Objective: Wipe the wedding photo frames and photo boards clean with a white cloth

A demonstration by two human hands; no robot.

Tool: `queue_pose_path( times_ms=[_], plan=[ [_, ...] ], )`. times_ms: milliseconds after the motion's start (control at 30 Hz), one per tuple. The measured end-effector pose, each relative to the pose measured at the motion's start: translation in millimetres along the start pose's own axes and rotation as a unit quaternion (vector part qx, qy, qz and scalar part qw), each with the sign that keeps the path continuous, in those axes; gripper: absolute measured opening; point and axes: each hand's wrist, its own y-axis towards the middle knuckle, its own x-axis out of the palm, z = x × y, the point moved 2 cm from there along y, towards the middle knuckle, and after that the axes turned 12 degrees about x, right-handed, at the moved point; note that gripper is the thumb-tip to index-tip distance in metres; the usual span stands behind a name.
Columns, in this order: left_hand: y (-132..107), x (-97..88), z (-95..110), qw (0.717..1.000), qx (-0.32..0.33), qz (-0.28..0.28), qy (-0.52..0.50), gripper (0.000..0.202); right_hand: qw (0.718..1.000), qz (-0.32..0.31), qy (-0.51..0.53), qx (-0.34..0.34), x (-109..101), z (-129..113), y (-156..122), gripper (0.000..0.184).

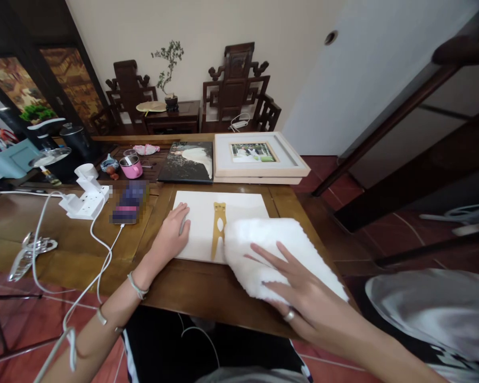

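A white flat board [199, 213] lies on the wooden table, with a long gold cat-headed piece [217, 223] with cut-out openings on its middle. My left hand [173, 231] rests flat on the board's left edge, fingers stretched out and holding nothing. On the right, my right hand [293, 279] presses into a fluffy white cloth [263, 234], its fingers spread over the pile and sinking in. The cloth covers the board's lower right part and reaches past the table's edge. What lies beneath the cloth is hidden.
Behind the board lie a dark photo panel [187, 162] and a light wooden picture frame [259, 173]. At left are a phone [130, 202], a white power strip [90, 202] with trailing cables, a pink cup [131, 167] and a silver hair claw [32, 255].
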Motion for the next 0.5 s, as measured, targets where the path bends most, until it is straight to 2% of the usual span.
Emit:
queue_pose_path(
  times_ms=[67, 133, 267, 367, 500],
  plan=[
    [0, -0.6, 0, 1.000, -0.008, -0.004, 0.001, 0.038, 1.000, 0.003, 0.004, -0.006, -2, 3, 1, 0.025],
    [0, -0.9, 1, 1.000, -0.014, -0.009, 0.001, 0.038, 1.000, 0.013, 0.007, 0.001, 0, 16, 11, 0.025],
    [0, -0.7, 0, 1.000, -0.013, -0.004, -0.005, 0.037, 0.999, 0.026, 0.007, 0.040, 5, 53, 49, 0.030],
    [0, 0.4, -1, 1.000, -0.014, 0.000, -0.009, 0.037, 0.998, 0.013, -0.002, 0.065, 5, 77, 79, 0.034],
    [0, 0.8, -1, 1.000, -0.014, -0.003, -0.009, 0.038, 0.994, -0.006, -0.010, 0.109, 3, 100, 103, 0.038]
  ],
)
